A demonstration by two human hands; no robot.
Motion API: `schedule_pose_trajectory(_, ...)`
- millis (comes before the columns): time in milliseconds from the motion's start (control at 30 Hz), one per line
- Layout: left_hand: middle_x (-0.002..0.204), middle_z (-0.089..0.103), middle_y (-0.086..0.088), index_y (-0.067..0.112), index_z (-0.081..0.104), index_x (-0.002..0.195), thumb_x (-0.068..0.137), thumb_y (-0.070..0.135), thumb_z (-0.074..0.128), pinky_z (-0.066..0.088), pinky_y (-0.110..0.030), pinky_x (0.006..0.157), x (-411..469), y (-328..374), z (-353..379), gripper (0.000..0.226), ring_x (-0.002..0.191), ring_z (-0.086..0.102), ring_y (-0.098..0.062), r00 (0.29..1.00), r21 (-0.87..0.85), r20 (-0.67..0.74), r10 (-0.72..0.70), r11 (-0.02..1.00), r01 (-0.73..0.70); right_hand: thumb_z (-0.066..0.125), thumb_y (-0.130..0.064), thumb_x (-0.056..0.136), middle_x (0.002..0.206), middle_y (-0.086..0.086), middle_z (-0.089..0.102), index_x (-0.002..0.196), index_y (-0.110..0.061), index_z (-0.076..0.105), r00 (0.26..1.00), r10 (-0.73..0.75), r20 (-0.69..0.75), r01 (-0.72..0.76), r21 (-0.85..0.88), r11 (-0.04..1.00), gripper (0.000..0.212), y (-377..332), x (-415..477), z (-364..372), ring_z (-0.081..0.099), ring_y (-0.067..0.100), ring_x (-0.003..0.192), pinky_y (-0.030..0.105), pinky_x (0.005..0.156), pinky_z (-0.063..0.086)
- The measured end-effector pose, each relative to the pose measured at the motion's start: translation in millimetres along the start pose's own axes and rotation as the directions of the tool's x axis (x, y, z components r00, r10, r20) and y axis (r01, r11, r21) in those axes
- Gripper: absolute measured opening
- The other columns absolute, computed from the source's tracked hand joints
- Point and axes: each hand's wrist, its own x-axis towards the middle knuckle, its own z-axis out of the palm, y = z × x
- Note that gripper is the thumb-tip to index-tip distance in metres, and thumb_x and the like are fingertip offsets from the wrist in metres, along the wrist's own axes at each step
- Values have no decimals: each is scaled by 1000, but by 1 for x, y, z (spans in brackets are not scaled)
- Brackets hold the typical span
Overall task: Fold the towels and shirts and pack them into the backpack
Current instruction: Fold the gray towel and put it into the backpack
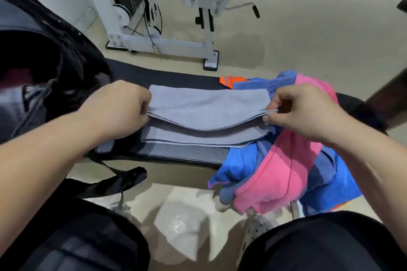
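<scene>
Grey towel lies on black bench, long axis running left to right, already doubled into layers. Upper layer is lifted at the near edge.

Left hand pinches the towel's left end, fingers curled tight on the hem. Right hand pinches the right end, thumb under, fingers over. One hand at each end, towel slack and sagging between them.

Backpack sits at left, just beside the left hand, so that hand is the nearer one for packing. Its mouth looks open. Interior is dark and its contents cannot be made out.

Unfolded heap at right: blue shirt and pink garment draped over the bench's near edge, orange-striped piece at the far side.

Likely next: another fold across the long axis.
</scene>
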Motion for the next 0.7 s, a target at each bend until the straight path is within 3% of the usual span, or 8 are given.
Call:
schedule_pose_trajectory(167, 65, 48, 11, 28, 43, 61, 81, 31, 71, 38, -32, 60, -20, 3, 24, 34, 69, 45, -22, 999, -30, 3, -33, 999, 33, 86, -23, 71, 62, -14, 61, 64, -23, 61, 999, -21, -36, 19, -55, 998, 26, 6, -11, 27, 56, 1, 61, 18, 56, 38)
schedule_pose_trajectory(267, 67, 49, 11, 28, 43, 60, 81, 30, 72, 36, -31, 59, -27, 6, 32, 35, 70, 47, -22, 999, -11, 27, -33, 999, 33, 86, -22, 66, 68, -9, 57, 63, -20, 59, 999, -45, -26, 40, -181, 983, 27, 15, -17, 36, 55, 18, 65, 32, 60, 38)
schedule_pose_trajectory(433, 71, 49, 7, 26, 41, 61, 83, 28, 65, 32, -31, 57, -27, 10, 32, 33, 72, 50, -24, 998, 65, 60, -18, 998, 14, 82, -16, 65, 74, -4, 53, 61, -27, 51, 995, -99, 7, 98, -244, 965, 34, 26, -26, 42, 52, 23, 68, 35, 61, 42)
schedule_pose_trajectory(567, 78, 44, 5, 24, 57, 80, 83, 25, 57, 39, -31, 57, -28, 16, 36, 3, 76, 59, -26, 994, 252, 79, 81, 963, -99, 78, -14, 68, 71, -4, 50, 60, -27, 48, 991, -130, -15, 122, -254, 960, 34, 25, -26, 46, 52, 26, 66, 36, 60, 45)
schedule_pose_trajectory(633, 79, 46, 6, 28, 61, 84, 83, 25, 54, 41, -31, 58, -30, 16, 36, 7, 78, 60, -24, 987, 243, 134, 88, 963, -119, 77, -21, 70, 72, -5, 49, 60, -26, 49, 990, -141, 26, 142, -294, 945, 30, 26, -27, 46, 55, 28, 71, 37, 64, 46)
schedule_pose_trajectory(700, 75, 49, 7, 28, 53, 70, 82, 34, 55, 47, -32, 62, -30, 12, 31, 14, 76, 58, -22, 984, 175, 159, 79, 979, -107, 75, -45, 70, 75, -7, 53, 63, -26, 54, 988, -133, 83, 154, -348, 925, 29, 24, -29, 43, 54, 28, 78, 38, 72, 46)
